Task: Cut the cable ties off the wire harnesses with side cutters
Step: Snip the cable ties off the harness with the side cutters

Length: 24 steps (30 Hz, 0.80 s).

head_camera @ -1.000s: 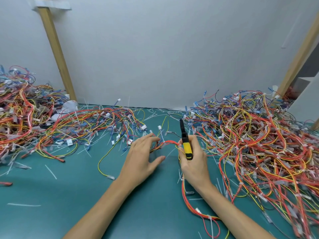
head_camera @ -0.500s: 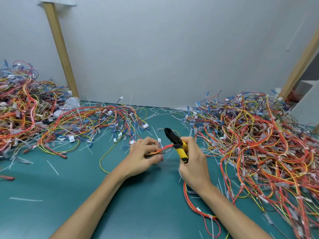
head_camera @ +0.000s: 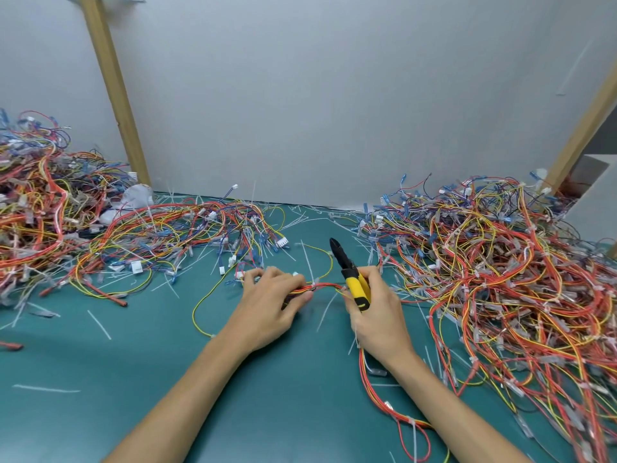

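On the green tabletop (head_camera: pixel 133 379) the left hand (head_camera: pixel 267 305) curls its grip round a red, orange and yellow wire harness (head_camera: pixel 325 287), pinning it down. The right hand (head_camera: pixel 377 315) has its grip wrapped round yellow-handled black side cutters (head_camera: pixel 350 272), nose pointing away, clear of the wires. A small white cable tie (head_camera: pixel 314 285) sits between the hands, so the cut is being lined up; next the blades must reach that tie alone. Tangled harness heaps (head_camera: pixel 500 279) lie beyond. No writing is legible
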### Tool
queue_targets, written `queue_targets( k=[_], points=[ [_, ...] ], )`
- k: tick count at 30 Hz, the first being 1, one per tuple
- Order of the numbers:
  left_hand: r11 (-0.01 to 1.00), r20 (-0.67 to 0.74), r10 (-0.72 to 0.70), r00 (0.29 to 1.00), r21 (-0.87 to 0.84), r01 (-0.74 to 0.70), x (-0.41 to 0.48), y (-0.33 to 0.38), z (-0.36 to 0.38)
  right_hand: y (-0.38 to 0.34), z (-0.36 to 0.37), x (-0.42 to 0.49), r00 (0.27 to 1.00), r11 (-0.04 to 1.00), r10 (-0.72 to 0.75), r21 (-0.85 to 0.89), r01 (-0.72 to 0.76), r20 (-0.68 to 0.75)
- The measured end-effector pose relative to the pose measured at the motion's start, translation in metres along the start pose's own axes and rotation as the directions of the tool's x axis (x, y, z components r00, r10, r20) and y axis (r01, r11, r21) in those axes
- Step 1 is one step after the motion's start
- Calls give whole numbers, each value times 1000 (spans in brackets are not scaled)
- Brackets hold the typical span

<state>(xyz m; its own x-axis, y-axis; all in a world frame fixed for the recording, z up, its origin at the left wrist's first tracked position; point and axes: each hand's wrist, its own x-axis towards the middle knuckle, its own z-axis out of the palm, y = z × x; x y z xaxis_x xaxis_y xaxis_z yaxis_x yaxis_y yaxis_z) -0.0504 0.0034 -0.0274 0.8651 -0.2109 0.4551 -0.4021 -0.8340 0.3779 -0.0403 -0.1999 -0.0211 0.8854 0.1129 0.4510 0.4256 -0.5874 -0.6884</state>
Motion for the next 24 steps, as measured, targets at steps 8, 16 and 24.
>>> queue_targets(
  k=[8,16,24],
  points=[
    [974,32,-20,999,228,13,1,-4,-8,-2,-5,-2,996,995,70,-66,-74,-56],
    [981,19,-51,999,189,46,-4,-1,-5,-1,-16,-3,992,992,125,10,-125,14],
    [974,-58,2,998,228,11,-7,-1,-8,5,-28,0,998,974,-58,-215,65,39]
  ],
)
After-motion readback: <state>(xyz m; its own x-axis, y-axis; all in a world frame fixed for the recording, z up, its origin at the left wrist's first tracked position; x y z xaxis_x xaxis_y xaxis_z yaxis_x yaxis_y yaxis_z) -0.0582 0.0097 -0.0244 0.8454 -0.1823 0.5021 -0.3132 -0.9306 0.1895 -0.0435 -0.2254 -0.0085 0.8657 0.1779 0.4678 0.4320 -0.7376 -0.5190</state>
